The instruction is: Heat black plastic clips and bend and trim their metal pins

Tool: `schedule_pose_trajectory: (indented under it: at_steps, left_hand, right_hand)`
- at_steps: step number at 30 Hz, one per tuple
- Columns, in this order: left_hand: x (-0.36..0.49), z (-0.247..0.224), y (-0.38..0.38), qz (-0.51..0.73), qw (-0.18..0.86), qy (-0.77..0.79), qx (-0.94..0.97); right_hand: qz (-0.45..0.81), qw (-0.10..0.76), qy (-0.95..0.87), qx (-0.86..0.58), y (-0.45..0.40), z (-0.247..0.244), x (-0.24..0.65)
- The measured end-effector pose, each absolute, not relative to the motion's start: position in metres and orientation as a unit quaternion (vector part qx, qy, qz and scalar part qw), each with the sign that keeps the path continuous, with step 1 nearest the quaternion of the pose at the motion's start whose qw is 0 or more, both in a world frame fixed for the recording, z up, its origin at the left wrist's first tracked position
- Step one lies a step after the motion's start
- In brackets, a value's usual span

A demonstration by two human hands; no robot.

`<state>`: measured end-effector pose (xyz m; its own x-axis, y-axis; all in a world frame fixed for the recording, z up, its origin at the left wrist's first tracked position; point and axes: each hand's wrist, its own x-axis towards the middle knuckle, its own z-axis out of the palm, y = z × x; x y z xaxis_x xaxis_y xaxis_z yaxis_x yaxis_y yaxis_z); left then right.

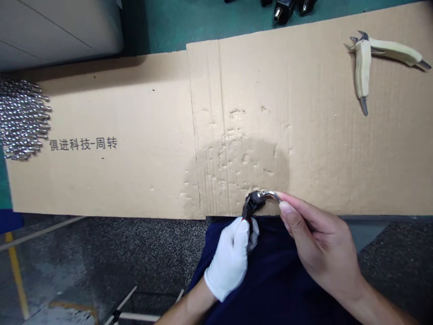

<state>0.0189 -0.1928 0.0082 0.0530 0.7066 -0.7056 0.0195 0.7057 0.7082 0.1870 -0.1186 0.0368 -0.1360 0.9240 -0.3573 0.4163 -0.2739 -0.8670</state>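
My left hand (229,259), in a white glove, is wrapped around a black plier-like tool (251,205) with a bit of red near its grip. Its exact kind cannot be made out. My bare right hand (323,246) pinches a shiny bent metal rod (271,194) between thumb and fingers. The rod's far end meets the black tool's head; whether it sits inside or only touches is not clear. Both hands are at the table's front edge, just above my lap.
Cardboard (142,135) covers the green table. Pliers with cream handles (363,67) lie spread at the upper right. A pile of shiny metal pieces (23,117) is at the far left. Black tools (284,11) stand at the back, and a pale bin (61,27) fills the upper left.
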Motion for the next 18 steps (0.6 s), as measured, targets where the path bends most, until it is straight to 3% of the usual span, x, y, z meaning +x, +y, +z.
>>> schedule_pose_trajectory:
  at_steps: [18]
  left_hand:
    - [0.013, -0.007, -0.201, 0.216, 0.573, 0.678, 0.408]
  right_hand:
    - [0.536, 0.103, -0.661, -0.515, -0.071, 0.05, 0.21]
